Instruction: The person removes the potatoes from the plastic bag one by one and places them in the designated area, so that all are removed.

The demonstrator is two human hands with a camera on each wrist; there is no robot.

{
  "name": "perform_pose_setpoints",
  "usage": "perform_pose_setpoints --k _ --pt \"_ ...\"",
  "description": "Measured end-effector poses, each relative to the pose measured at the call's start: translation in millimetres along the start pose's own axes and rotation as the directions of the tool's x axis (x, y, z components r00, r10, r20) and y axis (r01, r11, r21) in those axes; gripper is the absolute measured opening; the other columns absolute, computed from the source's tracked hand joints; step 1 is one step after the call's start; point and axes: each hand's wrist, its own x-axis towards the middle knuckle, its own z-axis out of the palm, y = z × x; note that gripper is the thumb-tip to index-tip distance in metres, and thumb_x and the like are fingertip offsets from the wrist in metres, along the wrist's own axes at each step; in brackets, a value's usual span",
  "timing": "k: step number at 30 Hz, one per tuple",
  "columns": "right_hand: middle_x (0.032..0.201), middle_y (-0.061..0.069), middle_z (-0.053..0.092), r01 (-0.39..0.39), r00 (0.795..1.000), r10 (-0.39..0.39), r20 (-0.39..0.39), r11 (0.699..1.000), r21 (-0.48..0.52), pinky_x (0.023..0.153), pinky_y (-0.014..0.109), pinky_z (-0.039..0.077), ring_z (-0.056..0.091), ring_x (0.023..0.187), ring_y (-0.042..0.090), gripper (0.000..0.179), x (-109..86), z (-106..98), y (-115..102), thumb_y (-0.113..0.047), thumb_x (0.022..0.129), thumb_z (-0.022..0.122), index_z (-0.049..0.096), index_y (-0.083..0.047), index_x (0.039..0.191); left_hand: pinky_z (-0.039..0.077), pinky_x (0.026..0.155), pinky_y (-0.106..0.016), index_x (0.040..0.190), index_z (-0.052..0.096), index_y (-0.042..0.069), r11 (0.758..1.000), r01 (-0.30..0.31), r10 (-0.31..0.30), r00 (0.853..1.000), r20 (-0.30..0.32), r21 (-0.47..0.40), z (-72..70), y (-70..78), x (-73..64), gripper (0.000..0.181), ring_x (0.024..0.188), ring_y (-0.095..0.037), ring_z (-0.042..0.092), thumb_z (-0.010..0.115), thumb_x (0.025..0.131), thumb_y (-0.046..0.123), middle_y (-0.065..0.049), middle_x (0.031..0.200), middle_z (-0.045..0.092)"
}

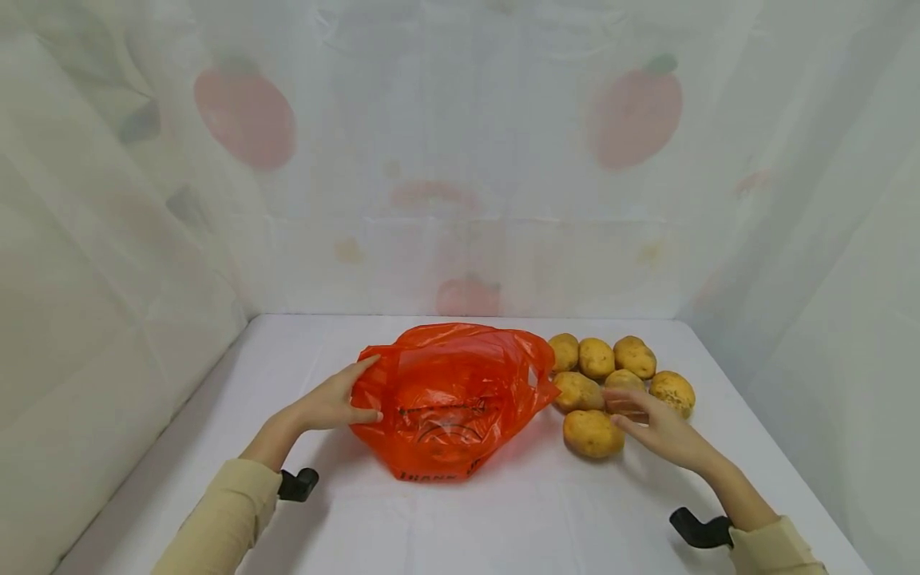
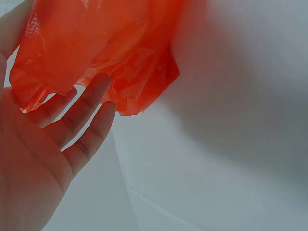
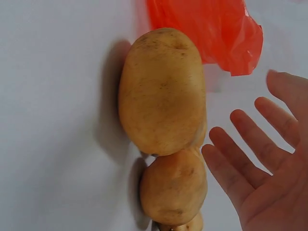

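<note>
A red plastic bag point(image 1: 446, 399) lies on the white table with its sides spread and dark printing on its front. At its left edge is my left hand point(image 1: 331, 402), fingers spread and mostly straight. In the left wrist view, the fingertips of this left hand point(image 2: 62, 130) meet the crumpled film of the bag point(image 2: 96, 43). My right hand point(image 1: 664, 427) hovers beside the potatoes, with nothing in its grasp. A large potato point(image 1: 593, 434) lies nearest me. In the right wrist view, the right hand's point(image 3: 264, 154) fingers are extended, apart from the large potato point(image 3: 162, 91).
Several other potatoes, such as the back right one point(image 1: 635, 356), are grouped against the bag's right side. White curtains with faded fruit prints point(image 1: 467, 160) enclose the table point(image 1: 489, 527) at the back and sides. Black wrist mounts point(image 1: 700, 529) stick out by the sleeves.
</note>
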Motion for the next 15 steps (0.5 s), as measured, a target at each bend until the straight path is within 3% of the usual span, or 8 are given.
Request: perform_pose_setpoints --k 5,15 --pt "0.117 0.018 0.058 0.037 0.999 -0.037 -0.027 0.999 0.003 0.079 0.021 0.052 0.061 0.099 0.032 0.031 11.5 -1.2 -4.8 -0.009 0.092 0.055 0.054 0.003 0.12 0.034 0.099 -0.058 0.147 0.021 0.014 1.0 -0.026 0.026 1.0 -0.006 0.002 -4.2 1.5 0.4 0.092 0.131 -0.037 0.029 0.073 0.075 0.04 -0.015 0.146 0.03" --pt "0.121 0.017 0.058 -0.008 1.0 0.007 0.01 0.999 0.032 0.082 0.025 0.052 0.059 0.106 0.031 0.031 32.2 -5.2 -13.1 -0.008 0.092 0.054 0.054 0.002 0.121 0.039 0.096 -0.058 0.146 0.024 0.015 0.997 -0.069 0.069 0.998 -0.004 0.014 -17.4 8.3 -0.6 0.088 0.131 -0.037 0.029 0.071 0.076 0.042 -0.015 0.146 0.03"
